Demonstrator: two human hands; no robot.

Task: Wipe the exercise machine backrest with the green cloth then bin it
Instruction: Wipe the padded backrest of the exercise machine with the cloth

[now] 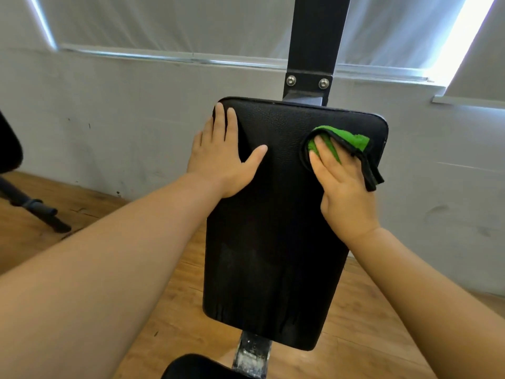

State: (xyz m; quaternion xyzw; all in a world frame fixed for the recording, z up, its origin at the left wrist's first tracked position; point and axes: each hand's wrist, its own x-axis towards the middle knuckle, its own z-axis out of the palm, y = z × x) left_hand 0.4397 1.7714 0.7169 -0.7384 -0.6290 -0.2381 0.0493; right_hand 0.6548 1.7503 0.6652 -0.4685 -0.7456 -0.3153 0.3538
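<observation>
The black padded backrest (276,242) of the exercise machine stands upright in the middle of the view. My left hand (221,157) lies flat with straight fingers on its upper left edge. My right hand (341,187) presses the green cloth (349,138), which has a black border, against the upper right part of the pad; the fingers lie straight on the cloth. Part of the cloth hangs down past my fingers on the right.
A black metal post (317,45) with two bolts rises behind the backrest. A grey wall and window blinds lie beyond. The black seat edge (196,367) shows at the bottom, another machine's black leg (35,209) stands at left on the wooden floor (355,337).
</observation>
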